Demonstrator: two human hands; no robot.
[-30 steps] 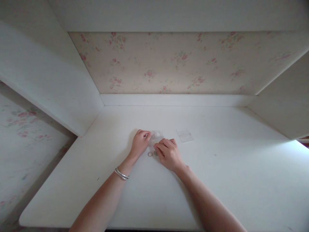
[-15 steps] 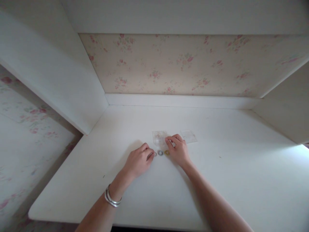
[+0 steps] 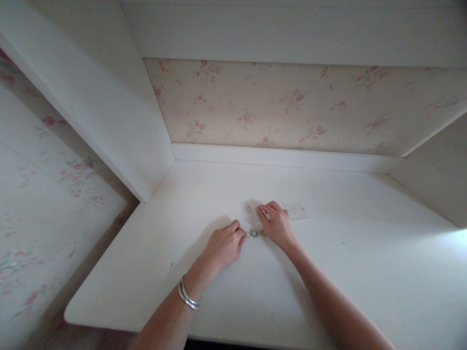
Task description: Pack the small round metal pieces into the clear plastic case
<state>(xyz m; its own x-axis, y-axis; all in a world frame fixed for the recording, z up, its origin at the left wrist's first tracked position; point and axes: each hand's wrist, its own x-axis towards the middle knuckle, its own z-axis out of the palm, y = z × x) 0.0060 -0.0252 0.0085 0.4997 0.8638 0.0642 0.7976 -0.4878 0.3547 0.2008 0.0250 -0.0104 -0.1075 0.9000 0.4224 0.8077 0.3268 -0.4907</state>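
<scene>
While your left hand (image 3: 224, 245) curls, fingertips pinched at the rings (image 3: 254, 234), your right (image 3: 278, 224) pins the bag (image 3: 251, 210); rings look light, hard, slippery: pinch their rims.

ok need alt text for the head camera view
Two bare hands rest on a white desk: the left hand touches a row of small rings, and the right hand pinches a small clear plastic bag. A second clear bag lies just right, below floral wallpaper.
</scene>
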